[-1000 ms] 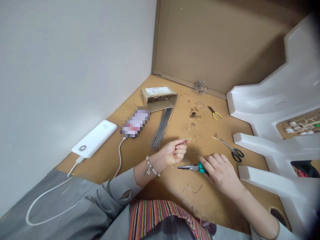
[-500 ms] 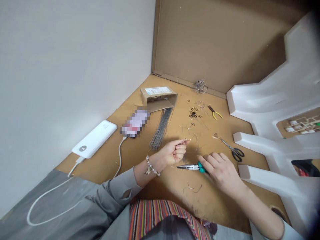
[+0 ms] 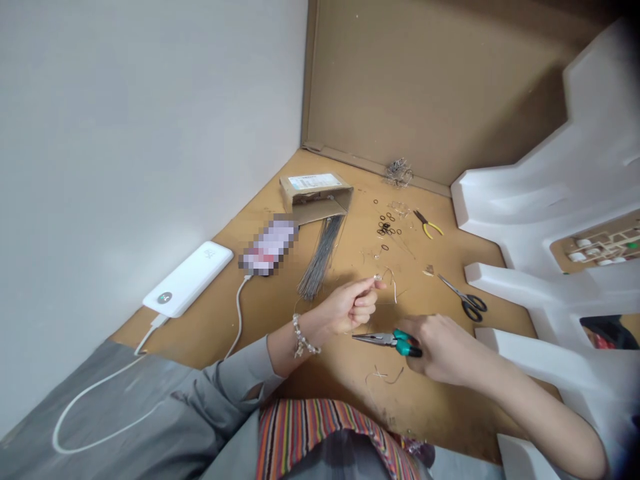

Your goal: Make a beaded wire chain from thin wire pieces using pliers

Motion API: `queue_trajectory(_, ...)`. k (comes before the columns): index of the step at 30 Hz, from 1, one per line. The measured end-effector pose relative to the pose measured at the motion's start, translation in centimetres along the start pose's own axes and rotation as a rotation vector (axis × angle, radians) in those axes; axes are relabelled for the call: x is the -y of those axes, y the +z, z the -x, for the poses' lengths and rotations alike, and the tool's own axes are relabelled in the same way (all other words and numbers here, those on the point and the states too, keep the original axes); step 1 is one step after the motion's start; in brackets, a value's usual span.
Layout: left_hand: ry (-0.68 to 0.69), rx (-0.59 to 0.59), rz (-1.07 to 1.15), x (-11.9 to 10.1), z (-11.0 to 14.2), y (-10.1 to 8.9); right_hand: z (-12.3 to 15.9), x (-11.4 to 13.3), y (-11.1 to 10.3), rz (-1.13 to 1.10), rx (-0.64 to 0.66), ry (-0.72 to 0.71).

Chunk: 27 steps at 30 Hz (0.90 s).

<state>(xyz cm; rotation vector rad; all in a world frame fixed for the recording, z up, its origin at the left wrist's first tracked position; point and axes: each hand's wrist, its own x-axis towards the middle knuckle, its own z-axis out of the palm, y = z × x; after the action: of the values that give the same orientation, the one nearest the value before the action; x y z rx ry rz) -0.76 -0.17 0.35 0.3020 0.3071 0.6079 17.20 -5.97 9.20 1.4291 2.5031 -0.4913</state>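
Observation:
My left hand [image 3: 350, 307] is closed in a pinch on a thin bent wire [image 3: 391, 280] held just above the cardboard floor; a bead bracelet sits on that wrist. My right hand [image 3: 440, 347] is wrapped round the teal handles of needle-nose pliers [image 3: 385, 340], whose jaws point left, just below my left hand. A bundle of straight grey wires [image 3: 320, 257] lies fanned out beyond my left hand.
Black scissors [image 3: 463, 297], yellow-handled pliers [image 3: 427, 227] and several small black rings [image 3: 387, 227] lie further out. A small cardboard box [image 3: 315, 190], a phone [image 3: 270, 245] cabled to a white power bank [image 3: 187, 279], white foam packing [image 3: 545, 220] on the right, walls behind.
My right hand has taken hold of the teal pliers and lifted them slightly off the cardboard. My left hand moved a little to the right with the wire.

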Motion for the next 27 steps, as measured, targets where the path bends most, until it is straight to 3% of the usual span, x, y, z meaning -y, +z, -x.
queue_trajectory(3,0.003,0.052,-0.093,0.5,0.1,0.3,0.0,0.0,-0.5,-0.163,0.144,0.100)
queue_trajectory(7,-0.003,0.098,-0.185,1.1,0.3,0.7,-0.4,-0.7,-0.7,-0.362,0.364,0.133)
queue_trajectory(14,-0.046,0.078,0.063,-0.3,0.0,0.0,-0.5,-2.2,-0.5,-0.516,0.460,0.057)
queue_trajectory(20,-0.070,0.117,0.226,-1.1,0.3,-0.1,1.8,-3.7,0.6,-0.540,0.402,0.185)
queue_trajectory(25,-0.087,0.159,0.223,-1.2,0.8,0.1,2.7,-4.7,4.2,-0.075,0.046,0.410)
queue_trajectory(27,-0.111,0.161,0.186,-1.2,0.9,0.1,2.6,-5.3,5.6,0.065,-0.025,0.470)
